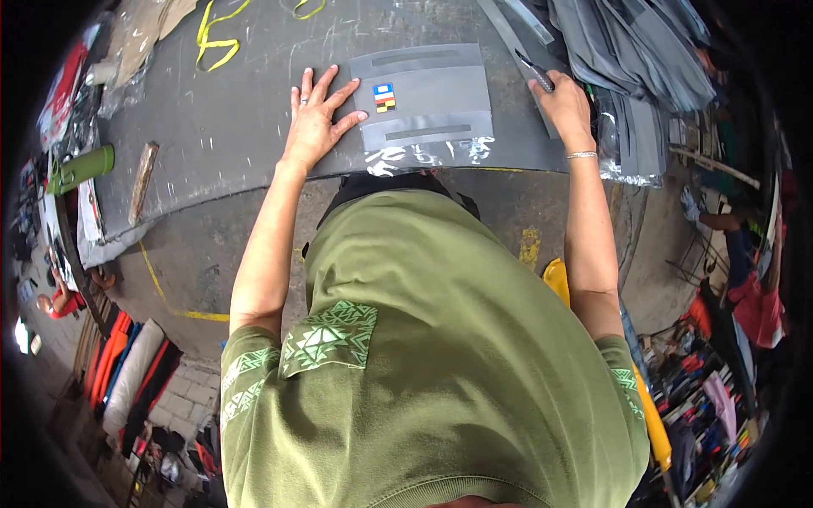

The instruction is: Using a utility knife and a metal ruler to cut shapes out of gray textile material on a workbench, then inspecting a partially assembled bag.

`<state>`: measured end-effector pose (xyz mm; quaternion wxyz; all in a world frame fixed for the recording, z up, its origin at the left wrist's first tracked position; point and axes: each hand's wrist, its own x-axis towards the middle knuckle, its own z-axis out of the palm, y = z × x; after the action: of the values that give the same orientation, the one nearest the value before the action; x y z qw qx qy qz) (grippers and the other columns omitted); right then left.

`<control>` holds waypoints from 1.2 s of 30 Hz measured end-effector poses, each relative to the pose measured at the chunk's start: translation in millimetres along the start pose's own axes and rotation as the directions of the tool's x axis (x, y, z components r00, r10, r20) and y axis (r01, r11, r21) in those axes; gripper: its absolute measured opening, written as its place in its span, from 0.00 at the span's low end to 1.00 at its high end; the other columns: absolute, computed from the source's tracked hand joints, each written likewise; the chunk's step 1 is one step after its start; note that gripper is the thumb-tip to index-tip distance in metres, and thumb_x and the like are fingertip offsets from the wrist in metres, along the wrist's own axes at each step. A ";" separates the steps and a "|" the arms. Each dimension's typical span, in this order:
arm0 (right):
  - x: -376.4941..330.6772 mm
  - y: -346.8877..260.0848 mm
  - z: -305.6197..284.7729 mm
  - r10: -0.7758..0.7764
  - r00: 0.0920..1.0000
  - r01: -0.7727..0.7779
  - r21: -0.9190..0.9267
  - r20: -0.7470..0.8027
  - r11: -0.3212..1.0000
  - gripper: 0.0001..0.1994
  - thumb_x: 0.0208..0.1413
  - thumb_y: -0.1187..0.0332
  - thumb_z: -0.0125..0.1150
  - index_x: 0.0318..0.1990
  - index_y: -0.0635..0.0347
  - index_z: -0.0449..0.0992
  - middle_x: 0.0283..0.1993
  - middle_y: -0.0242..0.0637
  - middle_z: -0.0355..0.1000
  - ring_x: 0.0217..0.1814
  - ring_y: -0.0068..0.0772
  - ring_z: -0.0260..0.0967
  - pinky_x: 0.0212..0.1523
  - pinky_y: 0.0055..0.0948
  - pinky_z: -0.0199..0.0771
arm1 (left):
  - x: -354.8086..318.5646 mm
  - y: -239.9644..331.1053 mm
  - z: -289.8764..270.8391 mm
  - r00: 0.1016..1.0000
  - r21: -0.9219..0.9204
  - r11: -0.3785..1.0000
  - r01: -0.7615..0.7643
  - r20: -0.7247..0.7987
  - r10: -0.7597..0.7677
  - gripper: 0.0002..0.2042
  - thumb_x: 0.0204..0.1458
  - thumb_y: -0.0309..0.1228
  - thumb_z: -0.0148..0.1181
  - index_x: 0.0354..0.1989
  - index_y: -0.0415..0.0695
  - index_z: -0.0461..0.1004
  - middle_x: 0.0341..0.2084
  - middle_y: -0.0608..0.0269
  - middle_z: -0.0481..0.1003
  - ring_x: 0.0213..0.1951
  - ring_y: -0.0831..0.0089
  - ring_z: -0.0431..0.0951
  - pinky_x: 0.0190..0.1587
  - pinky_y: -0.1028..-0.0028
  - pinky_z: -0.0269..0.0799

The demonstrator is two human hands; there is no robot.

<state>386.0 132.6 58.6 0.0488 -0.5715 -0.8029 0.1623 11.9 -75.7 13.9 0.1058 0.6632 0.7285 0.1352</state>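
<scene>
A grey fabric panel with two slit openings and a small striped colour patch lies flat on the dark worktable. My left hand rests spread flat on the table, its fingertips touching the panel's left edge. My right hand is to the right of the panel, closed around a dark slim tool that points up and left. A long grey strip runs under that hand. Crumpled clear plastic lies along the panel's near edge.
A stack of grey fabric pieces fills the table's right end. Yellow tape lies at the far left, with a green cylinder and a wooden stick at the left edge. Another person is at the right.
</scene>
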 end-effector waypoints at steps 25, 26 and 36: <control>-223.0 -167.6 110.9 0.674 0.735 -0.592 0.553 0.073 0.586 0.17 0.61 0.55 0.69 0.34 0.63 0.79 0.23 0.38 0.74 0.26 0.33 0.70 0.31 0.35 0.70 | 73.3 28.3 22.2 0.956 -0.423 0.861 -0.282 -0.048 0.290 0.32 0.67 0.46 0.54 0.73 0.40 0.57 0.73 0.48 0.56 0.76 0.50 0.50 0.77 0.47 0.41; -211.8 -171.1 102.3 0.681 0.711 -0.649 0.539 0.177 0.537 0.17 0.60 0.55 0.70 0.41 0.61 0.78 0.29 0.46 0.77 0.29 0.46 0.75 0.33 0.40 0.73 | 81.3 26.1 23.6 0.955 -0.416 0.864 -0.282 -0.039 0.293 0.32 0.67 0.46 0.54 0.73 0.40 0.57 0.73 0.48 0.56 0.76 0.50 0.50 0.77 0.47 0.41; -183.9 -154.7 112.6 0.275 0.946 -0.155 0.501 -0.174 0.851 0.27 0.47 0.69 0.76 0.58 0.55 0.77 0.38 0.39 0.76 0.35 0.40 0.76 0.36 0.37 0.77 | 112.4 28.0 31.4 0.887 -0.118 0.881 -0.459 -0.003 0.462 0.38 0.60 0.57 0.58 0.69 0.40 0.63 0.71 0.51 0.59 0.75 0.54 0.55 0.76 0.47 0.44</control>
<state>279.6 -107.6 21.2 0.2670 -0.6435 -0.6558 0.2909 37.5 40.3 -3.4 0.1180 0.8115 0.5399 0.1899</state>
